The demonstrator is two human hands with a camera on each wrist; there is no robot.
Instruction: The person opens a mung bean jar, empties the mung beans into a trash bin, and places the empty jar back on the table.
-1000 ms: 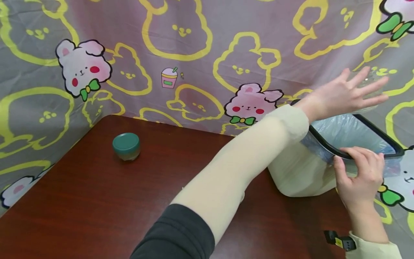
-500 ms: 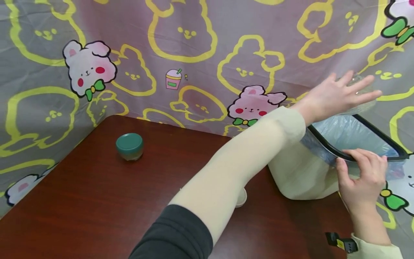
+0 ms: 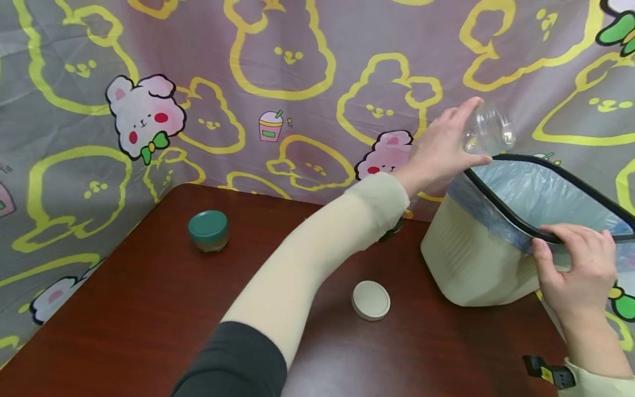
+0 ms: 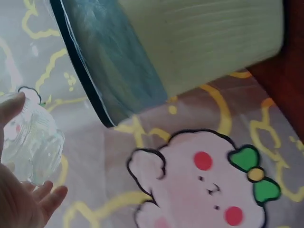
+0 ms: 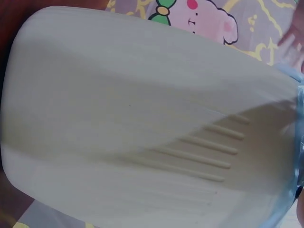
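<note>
My left hand (image 3: 439,144) grips a clear jar (image 3: 488,131), held on its side just above the far left part of the bin's black rim (image 3: 516,221). In the left wrist view, thumb and fingers curve around the clear jar (image 4: 40,142). My right hand (image 3: 580,270) holds the near side of the rim of the cream waste bin (image 3: 466,259), thumb outside and fingers over the edge. A light blue bag (image 3: 550,190) lines the bin. Its ribbed cream wall (image 5: 142,104) fills most of the right wrist view.
A round off-white lid (image 3: 371,300) lies on the brown table (image 3: 149,309), between my left forearm and the bin. Farther left stands a small jar with a teal lid (image 3: 208,229). A patterned cloth (image 3: 297,66) hangs behind the table.
My left hand has drawn back leftward with the jar and turned, bringing the jar into plainer view. The off-white lid is uncovered by the forearm. My right hand stays on the rim.
</note>
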